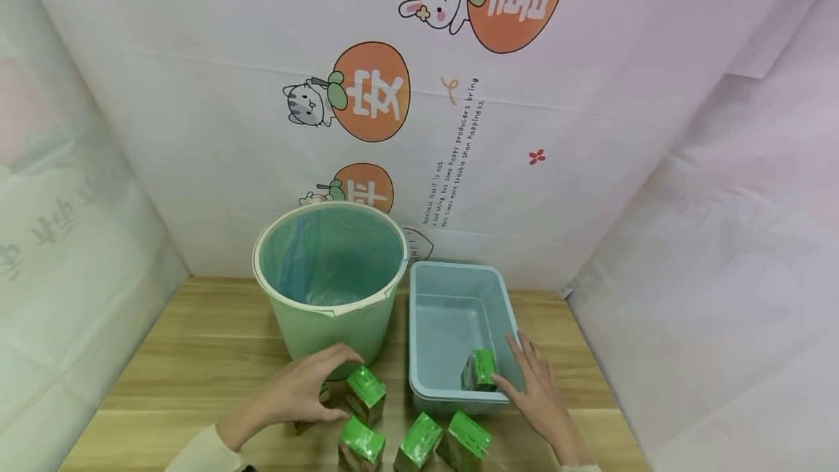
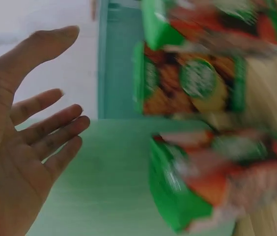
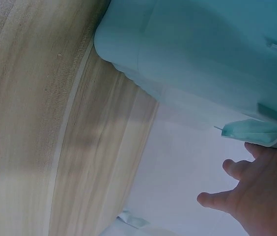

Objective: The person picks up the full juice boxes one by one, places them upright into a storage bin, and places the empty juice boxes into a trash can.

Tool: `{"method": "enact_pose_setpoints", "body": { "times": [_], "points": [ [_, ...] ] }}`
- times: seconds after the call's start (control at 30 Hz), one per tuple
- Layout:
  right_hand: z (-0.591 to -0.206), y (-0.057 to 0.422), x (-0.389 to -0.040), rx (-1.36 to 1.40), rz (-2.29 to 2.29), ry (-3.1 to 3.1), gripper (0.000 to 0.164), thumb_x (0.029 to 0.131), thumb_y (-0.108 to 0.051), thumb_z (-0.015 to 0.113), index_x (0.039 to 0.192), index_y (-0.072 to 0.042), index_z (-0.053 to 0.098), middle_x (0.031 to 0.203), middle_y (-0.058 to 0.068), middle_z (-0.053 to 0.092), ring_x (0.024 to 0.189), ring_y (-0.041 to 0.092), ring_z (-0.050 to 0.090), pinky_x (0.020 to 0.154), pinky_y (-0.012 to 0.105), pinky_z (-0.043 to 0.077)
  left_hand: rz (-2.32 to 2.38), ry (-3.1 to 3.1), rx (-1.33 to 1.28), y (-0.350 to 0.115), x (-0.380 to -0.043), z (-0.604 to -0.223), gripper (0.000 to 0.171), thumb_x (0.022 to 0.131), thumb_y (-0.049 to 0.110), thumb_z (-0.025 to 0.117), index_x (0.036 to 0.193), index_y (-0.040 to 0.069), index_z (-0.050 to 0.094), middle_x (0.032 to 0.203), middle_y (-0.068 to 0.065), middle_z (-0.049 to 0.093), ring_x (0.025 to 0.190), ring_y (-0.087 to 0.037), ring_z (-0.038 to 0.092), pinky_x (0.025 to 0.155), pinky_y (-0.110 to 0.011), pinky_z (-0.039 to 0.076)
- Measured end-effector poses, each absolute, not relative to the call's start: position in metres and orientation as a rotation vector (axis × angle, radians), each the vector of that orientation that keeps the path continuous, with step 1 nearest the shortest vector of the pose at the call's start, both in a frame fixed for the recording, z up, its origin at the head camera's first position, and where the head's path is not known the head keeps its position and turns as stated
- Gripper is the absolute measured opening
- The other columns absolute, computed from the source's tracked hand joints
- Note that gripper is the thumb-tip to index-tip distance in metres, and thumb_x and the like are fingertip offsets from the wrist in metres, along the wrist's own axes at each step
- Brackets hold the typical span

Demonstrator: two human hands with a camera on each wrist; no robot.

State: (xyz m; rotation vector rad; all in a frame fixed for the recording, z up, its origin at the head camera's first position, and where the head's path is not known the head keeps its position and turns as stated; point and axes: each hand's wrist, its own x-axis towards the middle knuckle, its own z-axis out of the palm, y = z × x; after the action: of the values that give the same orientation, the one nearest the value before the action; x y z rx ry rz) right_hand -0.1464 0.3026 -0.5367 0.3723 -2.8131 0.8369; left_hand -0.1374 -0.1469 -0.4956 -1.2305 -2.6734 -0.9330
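Note:
My left hand (image 1: 304, 388) reaches over the table with fingers and thumb spread, close beside a small green-topped box (image 1: 366, 390). In the left wrist view this left hand (image 2: 30, 123) holds nothing, and boxes with green ends and a brown and red food print, one of them a snack box (image 2: 192, 81), lie to its right, partly blurred. My right hand (image 1: 540, 399) is at the near right rim of the blue bin (image 1: 448, 312), fingers spread along the outside. Its thumb extends over the rim toward another green-topped box (image 1: 483, 368) inside the bin.
A tall green bucket (image 1: 341, 323) with a pale rim stands at the back left of the bin. Several more boxes, including a green-topped box (image 1: 419, 441), stand at the near edge of view. Printed white cloth (image 1: 249, 108) walls enclose the wooden table (image 1: 197, 355).

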Motion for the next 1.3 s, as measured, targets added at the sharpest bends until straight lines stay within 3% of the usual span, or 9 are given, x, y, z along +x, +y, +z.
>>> {"method": "enact_pose_setpoints", "body": {
  "times": [0.2, 0.5, 0.73, 1.0, 1.3],
  "points": [
    [-0.536, 0.303, -0.145, 0.370, 0.841, -2.812, 0.080, 0.101, -0.043, 0.070, 0.165, -0.009, 0.036, 0.173, 0.022, 0.020, 0.155, 0.054, 0.017, 0.108, 0.088, 0.011, -0.800, -2.676, -1.386, -0.167, -0.142, -0.505, 0.073, 0.081, 0.035, 0.095, 0.139, 0.009, 0.058, 0.132, -0.005, 0.063, 0.106, -0.017, 0.067, 0.080, -0.033, 0.060],
    [-0.537, 0.305, -0.142, 0.345, 0.836, -2.810, 0.081, 0.101, -0.042, 0.071, 0.165, -0.009, 0.035, 0.173, 0.022, 0.020, 0.154, 0.054, 0.018, 0.109, 0.087, 0.012, -0.821, -2.733, -1.392, -0.189, -0.148, -0.522, 0.076, 0.080, 0.044, 0.094, 0.141, 0.014, 0.060, 0.138, -0.005, 0.062, 0.118, -0.027, 0.067, 0.086, -0.043, 0.061],
    [-0.538, 0.305, -0.143, 0.353, 0.836, -2.808, 0.081, 0.101, -0.041, 0.070, 0.165, -0.008, 0.035, 0.173, 0.021, 0.021, 0.155, 0.053, 0.019, 0.109, 0.087, 0.012, -0.838, -2.678, -1.447, -0.199, -0.156, -0.531, 0.078, 0.071, 0.029, 0.098, 0.138, 0.014, 0.060, 0.131, -0.003, 0.066, 0.112, -0.019, 0.067, 0.082, -0.039, 0.059],
    [-0.536, 0.304, -0.145, 0.368, 0.842, -2.802, 0.080, 0.101, -0.040, 0.071, 0.166, -0.010, 0.035, 0.173, 0.019, 0.022, 0.155, 0.051, 0.018, 0.111, 0.085, 0.010, -0.881, -2.681, -1.519, -0.208, -0.159, -0.530, 0.076, 0.064, 0.018, 0.098, 0.129, 0.021, 0.058, 0.116, 0.005, 0.063, 0.097, -0.004, 0.060, 0.073, -0.028, 0.053],
    [-0.535, 0.303, -0.144, 0.352, 0.833, -2.811, 0.080, 0.101, -0.040, 0.070, 0.165, -0.009, 0.035, 0.173, 0.021, 0.022, 0.155, 0.053, 0.019, 0.111, 0.085, 0.011, -1.011, -2.695, -1.684, -0.206, -0.168, -0.527, 0.075, 0.061, -0.005, 0.085, 0.126, 0.011, 0.051, 0.113, 0.003, 0.056, 0.098, -0.003, 0.056, 0.077, -0.024, 0.054]
  ]
}}
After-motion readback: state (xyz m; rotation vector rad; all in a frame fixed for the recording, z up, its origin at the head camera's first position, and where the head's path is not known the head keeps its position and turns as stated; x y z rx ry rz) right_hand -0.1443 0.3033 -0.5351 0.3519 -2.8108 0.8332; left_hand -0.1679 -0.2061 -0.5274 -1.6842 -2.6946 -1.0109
